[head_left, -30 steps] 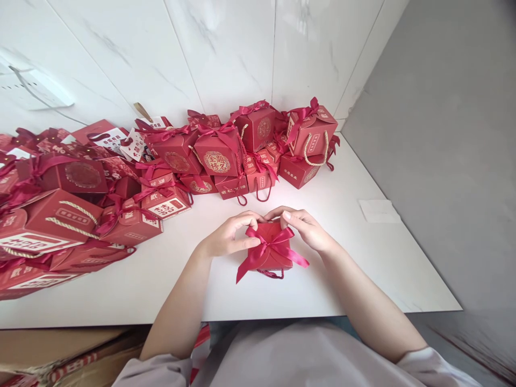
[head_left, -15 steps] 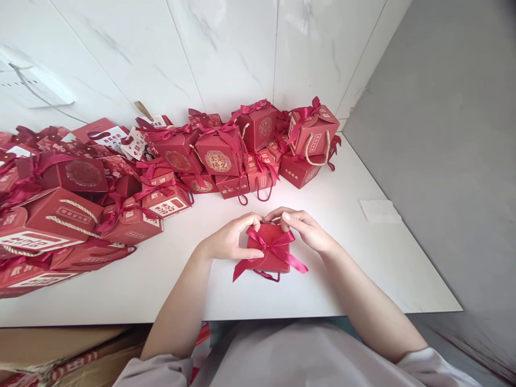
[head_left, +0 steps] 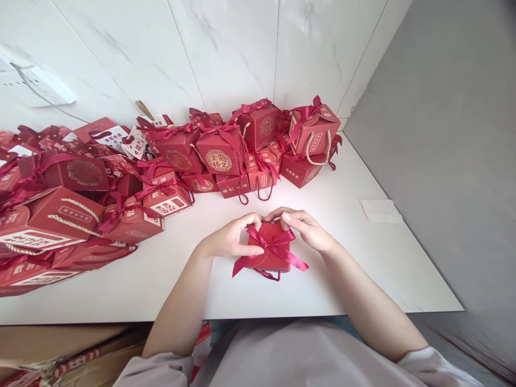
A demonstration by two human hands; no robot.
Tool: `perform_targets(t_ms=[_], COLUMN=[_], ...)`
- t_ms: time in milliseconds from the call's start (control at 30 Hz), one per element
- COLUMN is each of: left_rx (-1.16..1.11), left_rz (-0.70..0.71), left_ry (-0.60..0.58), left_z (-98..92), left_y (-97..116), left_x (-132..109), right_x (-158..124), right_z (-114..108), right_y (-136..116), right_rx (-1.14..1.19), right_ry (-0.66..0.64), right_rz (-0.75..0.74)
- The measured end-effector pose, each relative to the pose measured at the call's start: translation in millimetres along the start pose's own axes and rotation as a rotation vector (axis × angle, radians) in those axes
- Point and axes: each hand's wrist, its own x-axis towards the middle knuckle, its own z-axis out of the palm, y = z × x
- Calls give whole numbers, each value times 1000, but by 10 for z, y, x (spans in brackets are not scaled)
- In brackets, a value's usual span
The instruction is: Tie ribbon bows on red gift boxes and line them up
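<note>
A small red gift box stands on the white table in front of me, a dark red cord handle hanging at its near side. Across its lid is a pink-red ribbon bow with two loops and two loose tails. My left hand curves round the left side, its thumb laid along the ribbon near the knot and its fingers bent at the left loop. At the right loop, my right hand has its thumb and fingers closed together. Its fingertips behind the box are partly hidden.
Many red gift boxes with ribbons and cord handles are stacked along the tiled wall, with a larger pile on the left. A white paper piece lies near the table's right edge. Below the table, at left, is a cardboard box.
My left thumb has shifted very slightly upward on the ribbon. Both hands otherwise stay at the bow, and the box stands in the same place.
</note>
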Motion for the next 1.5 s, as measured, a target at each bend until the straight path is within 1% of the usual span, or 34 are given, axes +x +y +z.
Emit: perform_targets(t_ms=[133,267,333,433,500,700,900,1100,1233,1367,1500], left_rx=[17,-20,-47,-70,-83,-148,-138,-201,-122,-53,-67], left_rz=[14,25,31,40,41,-10,-57,-44,-14,-19,-2], left_ry=[-75,-127,-107,-38,-14,-53,-36,-13,17,47,42], left_z=[-89,-135,-132,-93,-61,-45,-54,-31,0,47,27], left_y=[-52,-106,-114,-94,-71,-53,-87,-117,-80,-54,-73], left_x=[-45,-48,-32,4,25,33,28,58,61,67,49], right_x=[-2,0,0,-2,-4,-9,-15,-19,-25,-33,-42], right_z=[6,11,11,8,3,-11,-23,-15,-30,-45,-40], right_y=[1,-5,-11,-21,-27,-31,-19,-34,-35,-23,-33], right_rx=[17,24,24,39,45,35,-23,-35,-28,-41,-44], right_ry=[-13,-13,-11,-11,-13,-28,-64,-62,-72,-124,-132], right_rz=[1,-4,-11,-25,-30,-27,-30,-36,-37,-46,-60])
